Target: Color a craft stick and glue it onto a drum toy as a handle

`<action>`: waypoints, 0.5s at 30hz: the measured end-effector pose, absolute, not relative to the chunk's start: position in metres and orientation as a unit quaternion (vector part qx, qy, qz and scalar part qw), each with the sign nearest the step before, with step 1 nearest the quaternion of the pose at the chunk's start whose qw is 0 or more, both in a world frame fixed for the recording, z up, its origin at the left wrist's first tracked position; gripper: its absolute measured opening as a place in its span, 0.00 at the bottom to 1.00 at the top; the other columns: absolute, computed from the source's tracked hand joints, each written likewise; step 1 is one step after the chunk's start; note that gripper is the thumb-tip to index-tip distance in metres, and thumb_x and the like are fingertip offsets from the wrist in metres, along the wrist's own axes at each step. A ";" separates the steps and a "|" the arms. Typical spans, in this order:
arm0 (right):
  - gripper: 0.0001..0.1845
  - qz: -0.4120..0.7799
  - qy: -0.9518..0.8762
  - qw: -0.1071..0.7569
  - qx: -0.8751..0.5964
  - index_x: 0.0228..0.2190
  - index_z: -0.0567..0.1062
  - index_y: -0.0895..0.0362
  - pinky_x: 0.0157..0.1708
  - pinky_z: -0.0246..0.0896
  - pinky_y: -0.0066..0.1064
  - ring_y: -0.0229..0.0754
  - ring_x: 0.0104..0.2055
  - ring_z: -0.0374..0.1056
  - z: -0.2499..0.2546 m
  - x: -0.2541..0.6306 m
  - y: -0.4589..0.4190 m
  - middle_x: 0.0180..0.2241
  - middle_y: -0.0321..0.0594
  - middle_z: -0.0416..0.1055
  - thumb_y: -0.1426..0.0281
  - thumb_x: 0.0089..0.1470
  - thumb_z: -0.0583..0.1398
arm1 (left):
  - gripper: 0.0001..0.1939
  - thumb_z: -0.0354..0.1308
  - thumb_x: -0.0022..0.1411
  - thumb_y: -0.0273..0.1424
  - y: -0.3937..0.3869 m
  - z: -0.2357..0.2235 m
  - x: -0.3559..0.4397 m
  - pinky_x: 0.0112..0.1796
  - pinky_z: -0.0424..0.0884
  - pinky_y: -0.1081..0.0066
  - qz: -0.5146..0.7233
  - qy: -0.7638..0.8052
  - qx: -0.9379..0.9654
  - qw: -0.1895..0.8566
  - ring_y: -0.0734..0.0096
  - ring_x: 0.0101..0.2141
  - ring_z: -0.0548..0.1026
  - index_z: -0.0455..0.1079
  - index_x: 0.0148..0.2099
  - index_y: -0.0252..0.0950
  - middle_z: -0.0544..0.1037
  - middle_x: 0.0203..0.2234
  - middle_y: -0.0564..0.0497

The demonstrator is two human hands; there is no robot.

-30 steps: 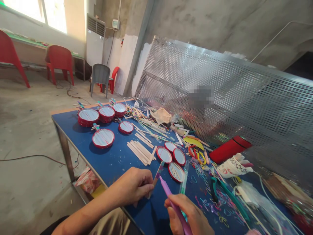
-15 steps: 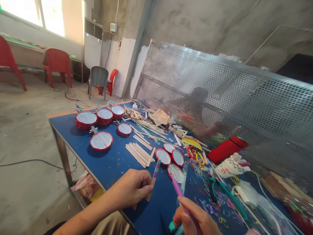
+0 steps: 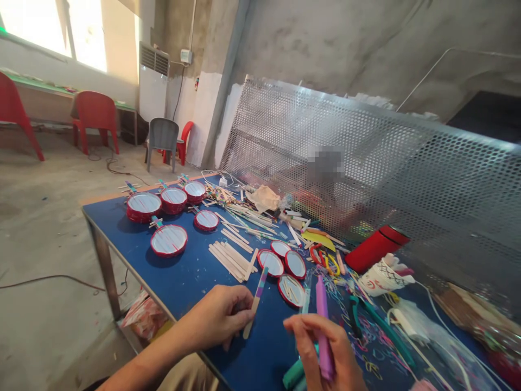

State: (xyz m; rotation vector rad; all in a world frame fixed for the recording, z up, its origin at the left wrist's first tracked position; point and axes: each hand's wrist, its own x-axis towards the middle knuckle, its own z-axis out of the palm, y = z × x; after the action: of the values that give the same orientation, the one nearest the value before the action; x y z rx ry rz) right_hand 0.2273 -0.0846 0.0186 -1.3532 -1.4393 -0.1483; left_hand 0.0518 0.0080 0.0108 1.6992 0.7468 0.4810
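My left hand [image 3: 232, 315] pinches a wooden craft stick [image 3: 259, 289] over the near part of the blue table [image 3: 195, 288]. Purple and teal bands colour the stick's upper part, while its lower end is bare wood. A purple marker [image 3: 322, 304] stands nearly upright between the fingers of my right hand [image 3: 334, 347]. Beside that hand lies a teal marker [image 3: 293, 373], partly hidden by it. Just beyond the stick sit several small red-rimmed white discs [image 3: 271, 263]. Plain craft sticks [image 3: 230, 259] are laid in a row to their left.
Larger red-rimmed discs with stick handles [image 3: 169, 240] stand at the far left. Loose sticks and rubber bands litter the right side, near a red bottle [image 3: 376, 248], a white cup [image 3: 385, 277] and green-handled pliers [image 3: 385, 326]. A perforated metal panel [image 3: 277, 125] borders the back.
The purple marker has swung from leaning left toward the stick to nearly upright, and my right hand's fingers have shifted around it. My left hand holds the stick in nearly the same place.
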 end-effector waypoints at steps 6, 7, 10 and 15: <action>0.10 0.112 -0.575 0.584 -0.563 0.39 0.70 0.54 0.24 0.67 0.24 0.39 0.33 0.74 0.016 0.245 -0.071 0.36 0.40 0.77 0.64 0.56 0.61 | 0.07 0.53 0.63 0.30 0.008 0.021 0.047 0.22 0.60 0.81 0.189 0.275 0.813 0.478 0.80 0.19 0.66 0.72 0.35 0.35 0.71 0.21 0.59; 0.11 0.150 -0.565 0.587 -0.560 0.39 0.69 0.54 0.22 0.65 0.24 0.39 0.33 0.74 0.016 0.246 -0.070 0.36 0.41 0.77 0.63 0.55 0.62 | 0.08 0.54 0.63 0.29 0.009 0.021 0.047 0.24 0.60 0.81 0.192 0.260 0.829 0.456 0.79 0.21 0.67 0.73 0.35 0.35 0.72 0.22 0.58; 0.14 0.252 -0.511 0.589 -0.573 0.38 0.68 0.53 0.17 0.58 0.22 0.37 0.27 0.71 0.017 0.246 -0.070 0.33 0.38 0.76 0.61 0.53 0.63 | 0.08 0.54 0.64 0.28 0.011 0.019 0.047 0.30 0.63 0.80 0.199 0.210 0.867 0.405 0.75 0.29 0.72 0.75 0.38 0.36 0.77 0.28 0.55; 0.15 0.340 -0.455 0.612 -0.550 0.36 0.68 0.51 0.16 0.51 0.20 0.32 0.24 0.66 0.019 0.240 -0.069 0.28 0.31 0.72 0.63 0.49 0.66 | 0.10 0.53 0.66 0.29 0.014 0.017 0.047 0.35 0.65 0.79 0.187 0.182 0.885 0.386 0.72 0.33 0.75 0.76 0.41 0.36 0.79 0.32 0.51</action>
State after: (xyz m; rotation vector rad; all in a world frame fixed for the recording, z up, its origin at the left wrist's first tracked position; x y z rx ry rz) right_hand 0.2399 -0.0687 0.0192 -1.2695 -1.0488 0.7844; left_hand 0.0473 0.0142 0.0169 2.2525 0.4645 0.4769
